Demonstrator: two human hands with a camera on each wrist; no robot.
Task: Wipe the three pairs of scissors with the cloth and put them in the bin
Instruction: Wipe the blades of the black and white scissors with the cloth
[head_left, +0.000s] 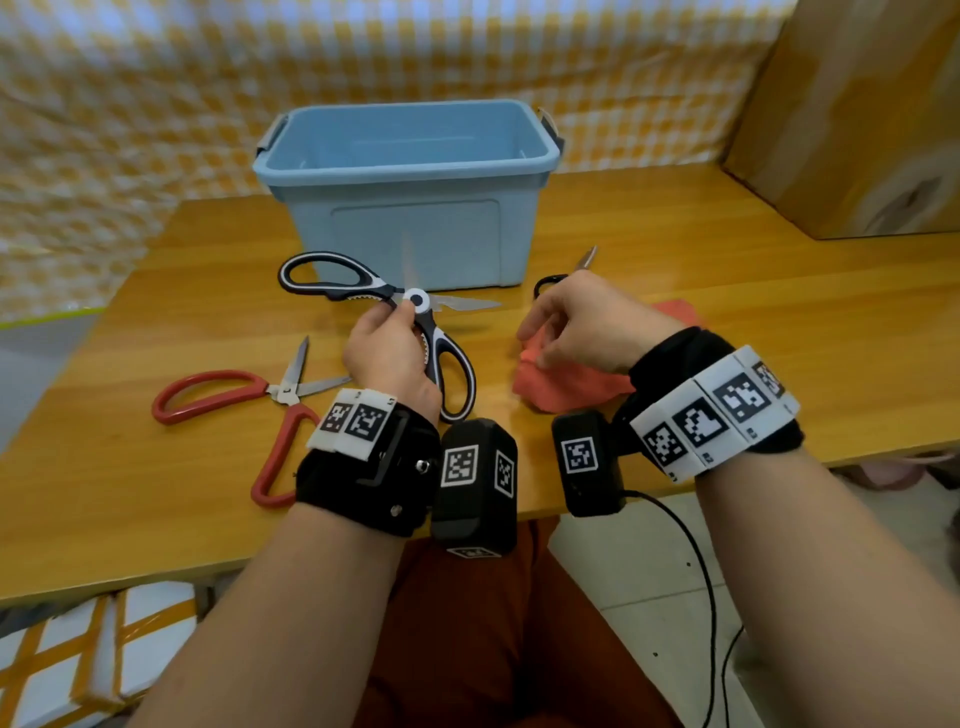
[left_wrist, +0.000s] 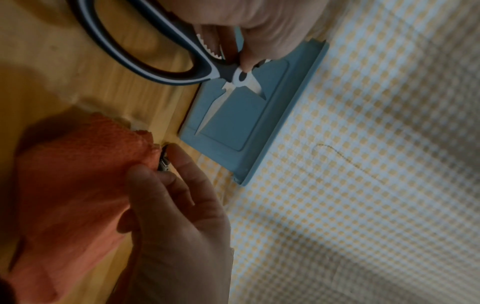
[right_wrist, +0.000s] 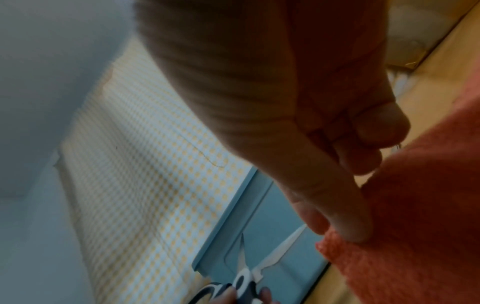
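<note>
My left hand (head_left: 400, 317) pinches black-and-white kitchen scissors (head_left: 417, 299) near the pivot and holds them just above the table with the blades spread. In the left wrist view those scissors (left_wrist: 166, 76) show in front of the blue bin (left_wrist: 246, 123). My right hand (head_left: 535, 338) pinches the edge of an orange cloth (head_left: 571, 387) that lies on the table; its fingertips (right_wrist: 355, 234) rest on the cloth (right_wrist: 415, 226). Red-handled scissors (head_left: 218, 395) lie open at the left. Small black-handled scissors (head_left: 550, 283) lie behind my right hand, partly hidden.
The blue bin (head_left: 405, 179) stands open at the back centre of the wooden table (head_left: 727, 291), nothing visible inside. A cardboard box (head_left: 857, 104) stands at the back right. A checked curtain hangs behind. The table's front edge runs under my wrists.
</note>
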